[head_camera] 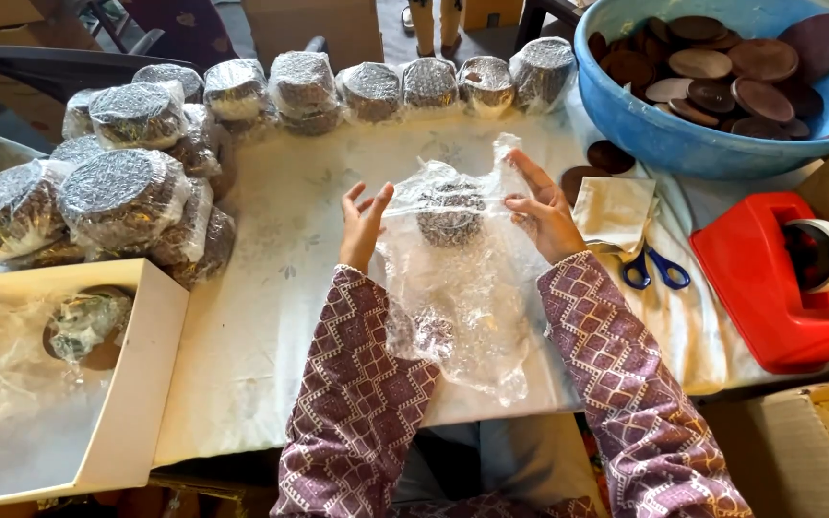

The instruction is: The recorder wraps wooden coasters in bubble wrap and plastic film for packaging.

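Clear plastic bag is standing open mid-bench, in front of me, with a small dark round piece sitting inside near its top. Bag's lower end is trailing toward the bench's near edge.

My left hand is pinching the bag's left edge, grip narrow, fingers partly spread. My right hand is holding the bag's right edge, grip closed on the film between thumb and fingers.

Bench is carrying a pale cloth. Just right of my right hand a folded cream paper is lying, blue-handled scissors below it. Further right, a red tape dispenser. Far right corner: blue basin holding brown round discs. Wrapped round bundles are piling along the left and back edges. Near left, an open white box with loose plastic film inside.
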